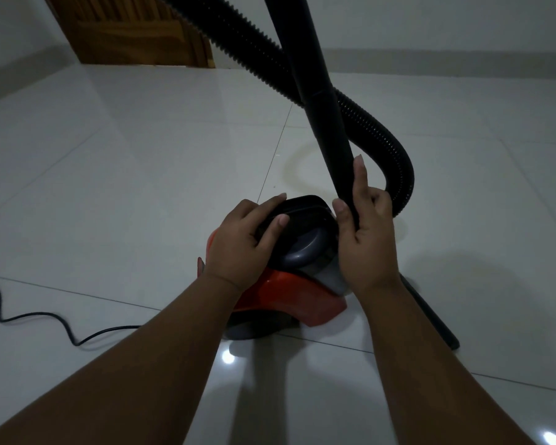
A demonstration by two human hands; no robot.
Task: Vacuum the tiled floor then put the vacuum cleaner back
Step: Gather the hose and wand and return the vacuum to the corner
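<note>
An orange and grey vacuum cleaner [289, 293] sits on the glossy white tiled floor [126, 175] in the middle of the view. My left hand [241, 242] grips the black handle [305, 208] on top of it. My right hand [366, 232] holds the lower end of the rigid black tube [321, 101], thumb on one side, fingers on the other. The tube rises up and out of the top of the frame. A ribbed black hose [389, 139] crosses behind the tube and loops down behind my right hand.
A black power cord [45, 316] snakes over the tiles at the left. A slim black nozzle [430, 313] lies on the floor to the right of the vacuum. A wooden door [132, 30] stands at the back left beside white walls.
</note>
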